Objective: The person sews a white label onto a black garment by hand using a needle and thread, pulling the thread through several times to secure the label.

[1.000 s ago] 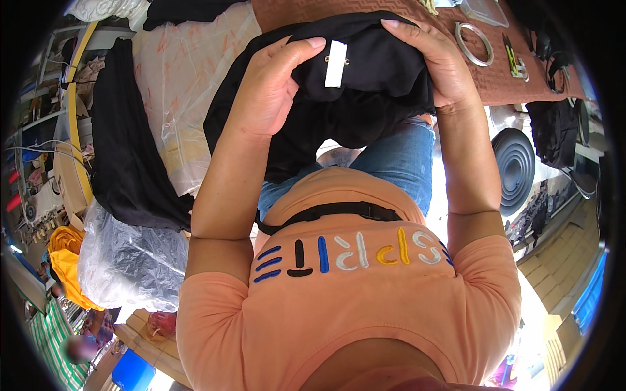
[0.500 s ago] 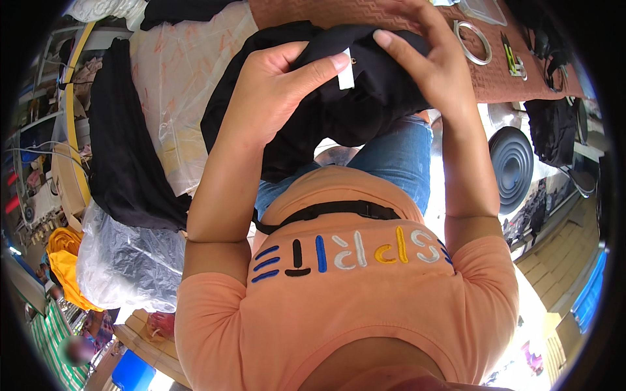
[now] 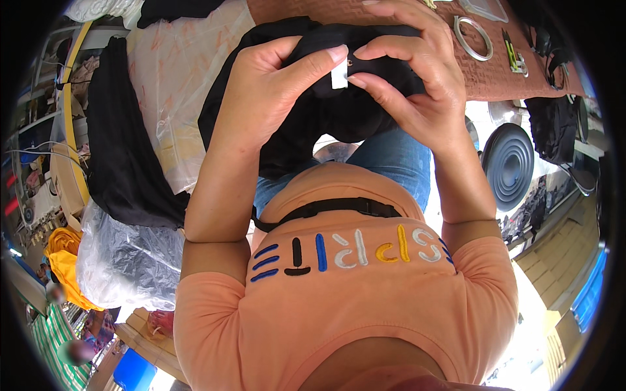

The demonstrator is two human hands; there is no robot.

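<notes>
A black garment point(image 3: 313, 114) lies bunched over my lap and the table edge. On it a small white label point(image 3: 340, 75) stands out, with a tiny metallic bit beside it. My left hand point(image 3: 280, 81) grips the garment, its thumb pressed at the label's top and its other fingers hidden under the cloth. My right hand point(image 3: 420, 72) is just right of the label. Its thumb and index finger are parted, the tips close to the label's right edge, and the other fingers are spread beyond.
On the brown-covered table at the right lie a clear tape roll point(image 3: 473, 38) and yellow-green thread snips point(image 3: 510, 52). Clear plastic sheeting point(image 3: 189, 85) covers the left side. Another black cloth point(image 3: 127, 143) hangs there above a plastic bag point(image 3: 130, 260). A grey round ridged stool point(image 3: 507, 167) stands right.
My right hand has shifted left from the cloth to the label, its index finger coming down toward the thumb. The left hand still grips the garment; the label has moved slightly left.
</notes>
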